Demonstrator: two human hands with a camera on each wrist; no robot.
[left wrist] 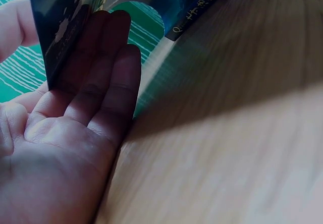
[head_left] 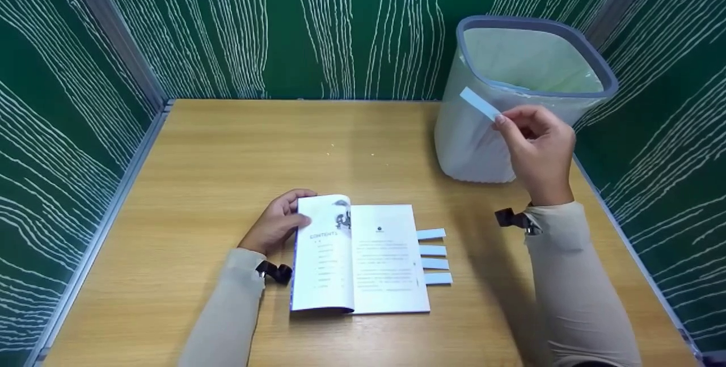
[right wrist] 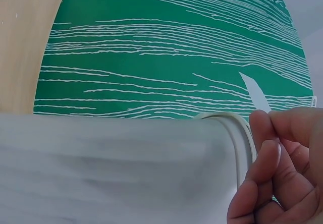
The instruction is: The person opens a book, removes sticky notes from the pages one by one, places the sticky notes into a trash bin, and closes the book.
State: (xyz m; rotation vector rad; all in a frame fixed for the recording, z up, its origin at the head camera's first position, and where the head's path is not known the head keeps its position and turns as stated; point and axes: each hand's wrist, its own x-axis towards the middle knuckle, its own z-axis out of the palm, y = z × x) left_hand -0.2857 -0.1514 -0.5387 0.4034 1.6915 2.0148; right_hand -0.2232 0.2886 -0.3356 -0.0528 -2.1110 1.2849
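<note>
An open book (head_left: 385,265) lies on the wooden table, its left side raised a little. At that side's upper left edge, my left hand (head_left: 277,222) grips it, thumb on the printed contents page and fingers behind the dark illustrated cover (left wrist: 65,27). Several pale blue paper strips (head_left: 434,250) stick out from the right edge of the pages. My right hand (head_left: 541,148) pinches another pale blue paper strip (head_left: 479,104) between thumb and fingertips, raised in front of the bin. In the right wrist view the strip (right wrist: 256,94) points up from the fingertips.
A pale waste bin (head_left: 476,140) with a grey-blue rim (head_left: 608,80) and a liner stands at the table's back right. Green panels (head_left: 283,26) with white lines enclose the back and sides. Tiny light specks lie on the table (head_left: 255,146) behind the book.
</note>
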